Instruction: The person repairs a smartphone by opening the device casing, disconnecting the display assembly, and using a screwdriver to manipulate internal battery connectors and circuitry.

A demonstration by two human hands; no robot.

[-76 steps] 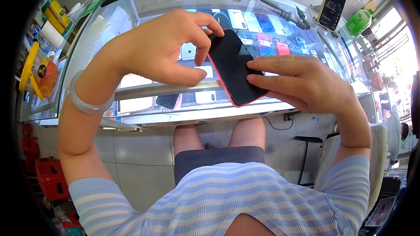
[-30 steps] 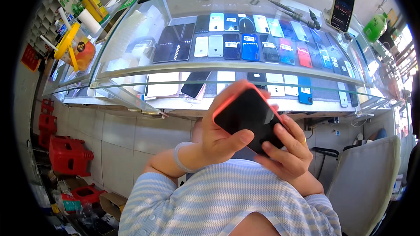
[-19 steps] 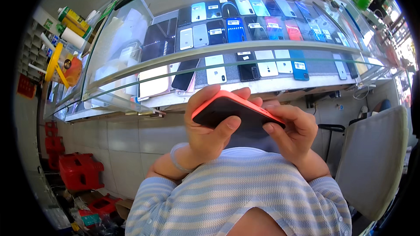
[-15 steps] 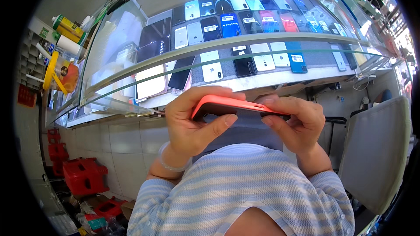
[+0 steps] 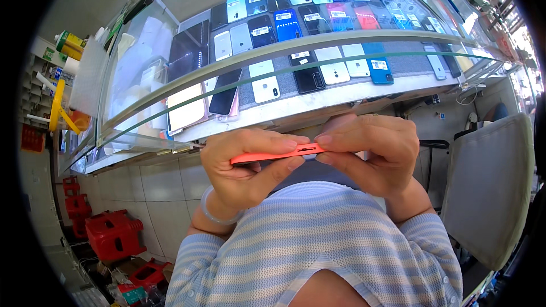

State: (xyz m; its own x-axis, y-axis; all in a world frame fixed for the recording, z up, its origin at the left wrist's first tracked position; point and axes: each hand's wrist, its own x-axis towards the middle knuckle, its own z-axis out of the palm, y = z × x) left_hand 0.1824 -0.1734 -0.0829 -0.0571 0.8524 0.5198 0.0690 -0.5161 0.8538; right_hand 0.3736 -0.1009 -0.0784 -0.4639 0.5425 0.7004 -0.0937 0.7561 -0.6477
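Note:
Above my lap, in front of the glass counter, I hold a phone (image 5: 306,150) with a coral-red case or frame. Its slim edge faces me and shows a small slot, probably the charging port; part of a dark face shows under the left half. My left hand (image 5: 236,185) grips one end, thumb below and fingers above. My right hand (image 5: 384,153) pinches the edge right beside the slot, thumb below and fingertips on top. The right fingers hide the phone's other end.
A glass display case (image 5: 318,41) with several rows of phones stands just beyond my hands. Red plastic stools (image 5: 114,236) are on the floor at left. A grey chair back (image 5: 486,193) is close on the right. A yellow-handled tub (image 5: 57,105) stands at far left.
The phone has tilted so its slotted edge faces me more and less of the dark face shows. My right fingertips have moved left along the edge, closer to my left hand.

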